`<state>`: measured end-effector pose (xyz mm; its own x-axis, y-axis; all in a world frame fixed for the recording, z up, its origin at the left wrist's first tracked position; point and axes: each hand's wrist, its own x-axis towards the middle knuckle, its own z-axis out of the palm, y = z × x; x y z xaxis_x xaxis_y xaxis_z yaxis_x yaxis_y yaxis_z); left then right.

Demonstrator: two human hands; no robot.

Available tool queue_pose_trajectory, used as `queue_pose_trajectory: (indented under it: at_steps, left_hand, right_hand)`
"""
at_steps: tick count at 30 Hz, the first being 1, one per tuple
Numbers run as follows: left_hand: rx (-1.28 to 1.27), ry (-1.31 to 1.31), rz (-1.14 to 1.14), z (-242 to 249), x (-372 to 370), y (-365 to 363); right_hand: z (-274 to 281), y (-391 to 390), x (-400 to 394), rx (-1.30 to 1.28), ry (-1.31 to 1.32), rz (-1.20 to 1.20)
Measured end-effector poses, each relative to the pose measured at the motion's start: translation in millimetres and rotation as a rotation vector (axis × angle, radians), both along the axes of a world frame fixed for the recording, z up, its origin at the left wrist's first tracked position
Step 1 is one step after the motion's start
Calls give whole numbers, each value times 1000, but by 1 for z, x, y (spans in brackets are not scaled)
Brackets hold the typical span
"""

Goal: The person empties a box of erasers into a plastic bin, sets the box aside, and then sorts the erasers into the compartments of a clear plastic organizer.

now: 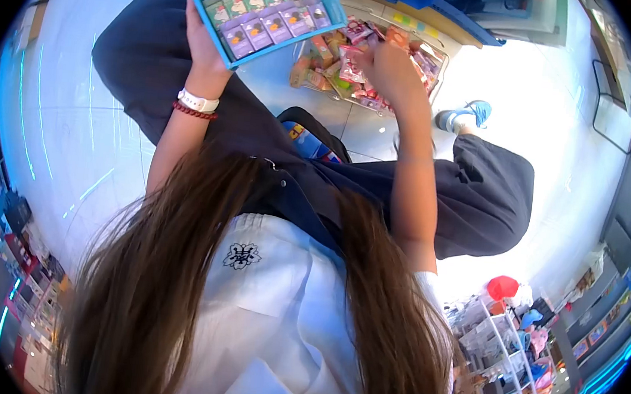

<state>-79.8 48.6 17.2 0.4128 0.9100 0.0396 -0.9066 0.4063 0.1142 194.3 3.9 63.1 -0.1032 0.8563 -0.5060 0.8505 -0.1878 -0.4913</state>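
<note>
Here, I clamp my left fingers (193, 21) on a teal box (335, 5), right fingers (373, 62) over basketed (442, 74) packets (350, 66), whether apart or together unclear.

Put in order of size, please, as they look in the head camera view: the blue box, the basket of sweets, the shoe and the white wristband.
Blue box and basket: too alike to rank; the box may be nearer the camera
Shoe
White wristband
</note>
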Motion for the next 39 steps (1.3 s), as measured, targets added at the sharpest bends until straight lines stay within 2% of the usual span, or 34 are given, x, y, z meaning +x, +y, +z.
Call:
queue_pose_trajectory:
  at_steps: [1,2,3,5,7,9,12,14,16,21,23,24,26,27,28,29,31,33,36,37,38,39]
  left_hand:
    - [-10,9,-1,1,1,-2]
    - [3,-24,-15,2,7,0]
    - [-4,-70,-50,5,12,-1]
    - [-43,-51,-41,6,15,-3]
    - [-18,-46,-65,11,20,-4]
    - [-62,-25,-93,9,24,-9]
    - [-112,62,-94,1,27,-18]
    - [-110,40,-130,6,29,-23]
    - [-245,353,-37,12,32,-26]
    - [-276,467,-40,23,37,-26]
    - [-287,497,-33,23,39,-28]
    - [-287,512,-33,25,41,-29]
    - [-285,530,-27,21,36,-29]
    - [-221,286,-116,13,33,-27]
    - [-157,42,-202,7,29,-27]
    - [-155,43,-197,-1,27,-27]
    - [-166,25,-222,-2,29,-27]
    - [-161,17,-232,-1,29,-27]
    - [-173,56,-230,3,32,-30]
    - [-226,282,-160,14,36,-31]
    - [-275,507,-86,19,39,-31]
    - [-277,505,-89,14,37,-31]
  right_hand:
    - [46,-14,-12,-80,29,146]
    - [76,-40,-21,155,177,197]
    - [92,-51,-30,255,400,382]
    - [113,-67,-67,412,746,439]
    - [123,-64,-102,393,1040,623]
    - [119,-68,-136,209,1234,751]
    - [111,-78,-175,215,1238,827]
    - [107,-86,-196,43,1169,1090]
    - [114,-83,-201,23,1114,1098]
    - [109,-89,-200,22,1074,1065]
    - [84,-104,-199,281,1091,943]
    - [87,-103,-200,278,1091,945]
    - [95,-101,-203,247,463,1099]
    - [94,-102,-205,249,463,1104]
    - [91,-105,-209,368,389,909]
    - [87,-106,-210,479,312,710]
    - [75,-102,-211,547,414,636]
    - [60,-100,-214,576,755,866]
    - [53,-105,-221,526,824,881]
    - [60,-100,-220,526,822,878]
    - [66,-94,-221,481,926,789]
    - [72,-88,-222,433,1028,696]
